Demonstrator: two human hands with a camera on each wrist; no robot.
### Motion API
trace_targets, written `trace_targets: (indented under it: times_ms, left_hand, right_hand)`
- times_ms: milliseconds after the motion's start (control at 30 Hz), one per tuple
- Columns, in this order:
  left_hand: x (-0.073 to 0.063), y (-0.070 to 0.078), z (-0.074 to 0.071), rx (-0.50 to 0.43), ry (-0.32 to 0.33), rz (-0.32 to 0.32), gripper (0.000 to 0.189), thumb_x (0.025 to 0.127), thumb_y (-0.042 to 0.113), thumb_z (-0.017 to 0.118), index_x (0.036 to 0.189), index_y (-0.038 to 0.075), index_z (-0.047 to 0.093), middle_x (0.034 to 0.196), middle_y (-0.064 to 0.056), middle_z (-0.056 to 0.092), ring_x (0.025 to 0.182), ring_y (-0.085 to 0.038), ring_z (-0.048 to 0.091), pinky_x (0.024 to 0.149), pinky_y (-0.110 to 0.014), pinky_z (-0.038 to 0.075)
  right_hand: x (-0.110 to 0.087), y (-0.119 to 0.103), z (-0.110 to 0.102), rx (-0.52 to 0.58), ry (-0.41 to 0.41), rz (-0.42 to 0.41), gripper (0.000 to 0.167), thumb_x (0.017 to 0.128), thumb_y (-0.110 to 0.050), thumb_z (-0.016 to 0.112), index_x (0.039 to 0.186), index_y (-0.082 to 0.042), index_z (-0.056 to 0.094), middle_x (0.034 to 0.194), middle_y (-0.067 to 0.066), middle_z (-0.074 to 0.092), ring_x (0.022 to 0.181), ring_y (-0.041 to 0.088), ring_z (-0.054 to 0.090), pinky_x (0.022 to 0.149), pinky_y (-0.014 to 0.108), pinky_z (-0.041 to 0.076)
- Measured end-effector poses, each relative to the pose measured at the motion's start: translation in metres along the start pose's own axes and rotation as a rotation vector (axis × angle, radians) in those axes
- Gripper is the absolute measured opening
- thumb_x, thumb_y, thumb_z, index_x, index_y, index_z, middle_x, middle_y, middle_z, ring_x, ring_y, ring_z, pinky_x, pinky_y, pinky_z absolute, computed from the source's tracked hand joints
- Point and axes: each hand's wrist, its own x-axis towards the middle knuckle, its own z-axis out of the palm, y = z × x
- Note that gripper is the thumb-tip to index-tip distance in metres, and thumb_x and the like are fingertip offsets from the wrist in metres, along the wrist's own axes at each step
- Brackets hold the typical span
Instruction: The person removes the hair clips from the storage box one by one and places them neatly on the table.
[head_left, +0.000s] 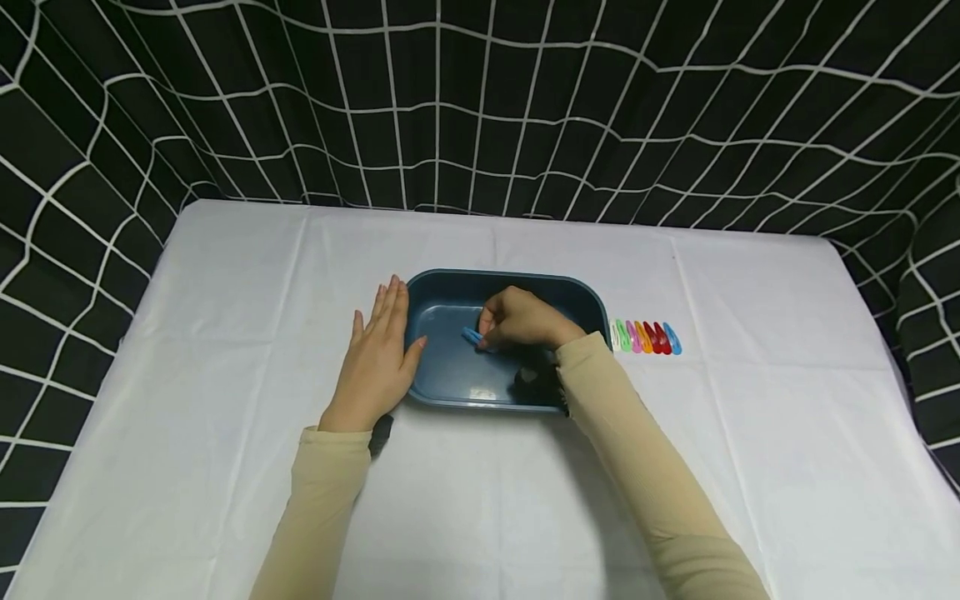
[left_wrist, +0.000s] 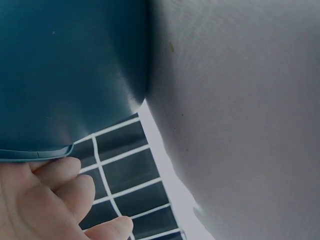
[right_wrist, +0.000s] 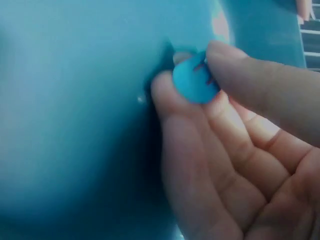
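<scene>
A blue hair clip [head_left: 471, 335] is pinched between the thumb and index finger of my right hand [head_left: 527, 318], low inside a dark blue plastic basin [head_left: 442, 371]. In the right wrist view, the rounded end of the clip [right_wrist: 190, 85] shows between thumb and fingertip; the fingers hide part of it. My left hand [head_left: 377, 362] rests against the basin's left rim, fingers straight and pointing away, thumb over the edge. Seen from the left wrist, its fingers [left_wrist: 75, 195] lie beside the basin's rim.
To the right of the basin, several hair clips [head_left: 642, 337] lie in a row, coloured white, green, pink, orange, red and blue. A white cloth [head_left: 225, 333] covers the table. Black fabric with a white grid net [head_left: 465, 108] stands behind and at both sides.
</scene>
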Motion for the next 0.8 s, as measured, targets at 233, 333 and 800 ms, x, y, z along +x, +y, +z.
trace_targets:
  times_ms: [233, 333, 800]
  left_hand:
    - [0.001, 0.001, 0.001, 0.000, 0.001, 0.011, 0.068, 0.096, 0.023, 0.054, 0.147, -0.005, 0.021, 0.155, -0.016, 0.014, 0.143, -0.030, 0.013, 0.107, -0.062, 0.013]
    - [0.001, 0.001, 0.001, 0.004, -0.001, 0.013, 0.068, 0.096, 0.024, 0.054, 0.147, -0.005, 0.020, 0.155, -0.015, 0.014, 0.143, -0.030, 0.012, 0.107, -0.062, 0.013]
    - [0.000, 0.000, 0.000, 0.008, -0.015, 0.000, 0.068, 0.097, 0.024, 0.052, 0.148, -0.004, 0.019, 0.156, -0.015, 0.012, 0.143, -0.029, 0.011, 0.107, -0.061, 0.012]
  right_hand:
    - [-0.007, -0.004, -0.004, 0.144, -0.026, -0.031, 0.006, 0.081, 0.007, 0.067, 0.083, 0.002, 0.064, 0.071, 0.007, 0.066, 0.065, 0.016, 0.063, 0.064, 0.030, 0.054]
    - [-0.011, -0.006, -0.006, 0.213, -0.034, -0.040, 0.008, 0.081, 0.008, 0.066, 0.089, 0.006, 0.065, 0.072, 0.007, 0.067, 0.067, 0.016, 0.063, 0.066, 0.030, 0.054]
    - [-0.043, -0.013, -0.018, 0.262, -0.032, -0.080, 0.008, 0.082, 0.006, 0.066, 0.090, 0.008, 0.066, 0.073, 0.008, 0.068, 0.067, 0.020, 0.063, 0.068, 0.036, 0.054]
